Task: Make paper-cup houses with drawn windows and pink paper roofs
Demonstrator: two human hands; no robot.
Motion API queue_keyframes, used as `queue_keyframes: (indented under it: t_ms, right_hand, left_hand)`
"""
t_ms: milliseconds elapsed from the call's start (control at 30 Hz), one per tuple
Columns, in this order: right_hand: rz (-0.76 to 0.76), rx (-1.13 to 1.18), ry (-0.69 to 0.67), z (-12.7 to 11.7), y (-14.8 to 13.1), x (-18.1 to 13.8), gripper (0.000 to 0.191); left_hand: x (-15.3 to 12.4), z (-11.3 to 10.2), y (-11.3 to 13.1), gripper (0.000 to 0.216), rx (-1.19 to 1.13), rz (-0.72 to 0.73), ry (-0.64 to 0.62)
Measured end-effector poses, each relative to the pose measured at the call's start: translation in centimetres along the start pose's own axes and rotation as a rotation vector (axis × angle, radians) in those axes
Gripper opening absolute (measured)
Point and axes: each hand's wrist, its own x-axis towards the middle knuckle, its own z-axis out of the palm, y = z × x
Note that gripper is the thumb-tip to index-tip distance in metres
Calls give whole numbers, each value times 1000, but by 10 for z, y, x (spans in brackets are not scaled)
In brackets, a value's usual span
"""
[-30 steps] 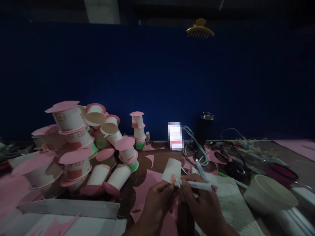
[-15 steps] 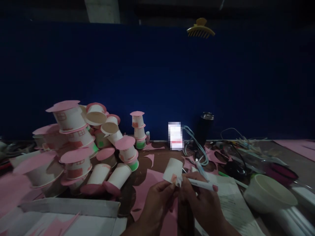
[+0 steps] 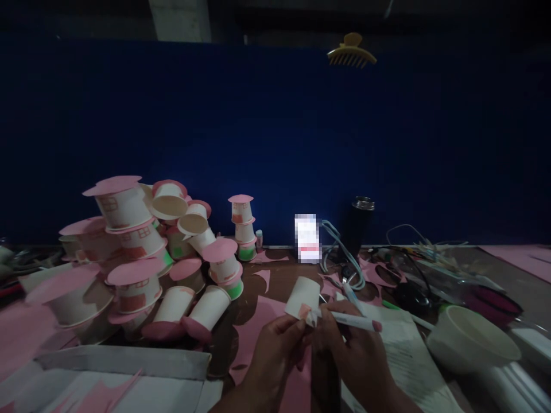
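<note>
A white paper cup tilts in my left hand, whose fingers and thumb close on its lower edge. On the cup's side shows a small orange-pink coloured patch. My right hand grips a white marker with a dull red end pointing right; its tip is at the patch on the cup. Beneath both hands lies a cut sheet of pink paper. Close to the right hand is a printed white sheet.
Paper cups with pink paper roofs are piled at the left, beside a stacked cup tower. A white box sits front left. Behind stand a lit phone and dark bottle. Loose cups lie at the right.
The marker has shifted very slightly at the patch, and the patch looks a little larger. My left hand keeps the cup in nearly the same place.
</note>
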Motion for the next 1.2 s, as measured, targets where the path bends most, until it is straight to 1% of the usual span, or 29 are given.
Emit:
queue_keyframes:
  t_ms: [167, 300, 400, 500, 633, 733, 933, 1200]
  right_hand:
    - [-20, -28, -23, 0, 2, -2, 15]
    - [0, -12, 4, 1, 2, -1, 18]
    - [-33, 10, 16, 2, 1, 0, 20]
    - [-55, 28, 3, 2, 1, 1, 18]
    - [-50, 20, 33, 2, -2, 1, 16]
    - [-59, 61, 2, 2, -3, 1, 16]
    - [9, 37, -18, 1, -5, 0, 16]
    - [-65, 70, -10, 1, -4, 1, 18]
  left_hand:
    - [1, 0, 1, 32, 17, -44, 16]
    - [-2, 1, 2, 29, -21, -12, 1]
    - [-4, 2, 3, 29, -42, 5, 2]
    - [-4, 3, 5, 28, -43, -12, 22]
    - [-4, 3, 5, 28, -29, -33, 3]
    - [-4, 4, 5, 26, -49, -23, 6]
    - [-6, 5, 6, 25, -38, -12, 8]
    - [-2, 2, 2, 25, -70, -9, -17]
